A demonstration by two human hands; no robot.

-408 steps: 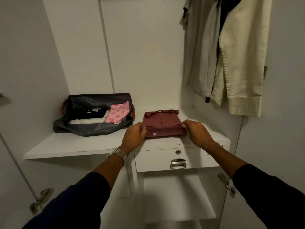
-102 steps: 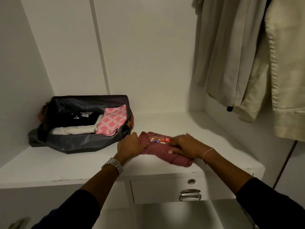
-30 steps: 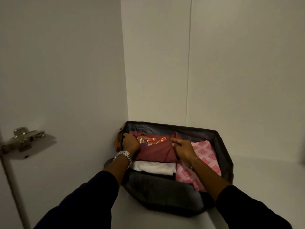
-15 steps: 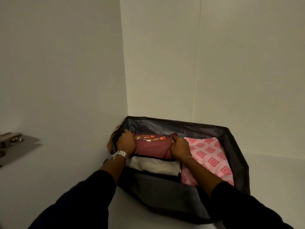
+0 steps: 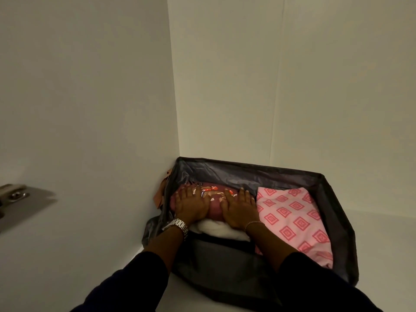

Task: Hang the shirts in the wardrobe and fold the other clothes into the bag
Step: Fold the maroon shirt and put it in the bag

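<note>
Under both my palms sits the folded maroon garment (image 5: 215, 210), now inside the dark grey bag (image 5: 247, 170), lying on a white folded piece (image 5: 216, 229) that shows just below my wrists. I judge it light and soft, a springy bundle that will puff up and loosen its folds if let go carelessly; it gives under pressure and should not slip on the cloth beneath. If I had to lift it again, I would take it by its two short ends, fingers tucked under the fold. My left hand (image 5: 190, 204) and right hand (image 5: 238, 209) lie flat on it side by side, fingers straight and slightly spread, pointing away from me, gripping nothing. Just to the right of my right hand lies the pink patterned cloth (image 5: 292, 221).
</note>
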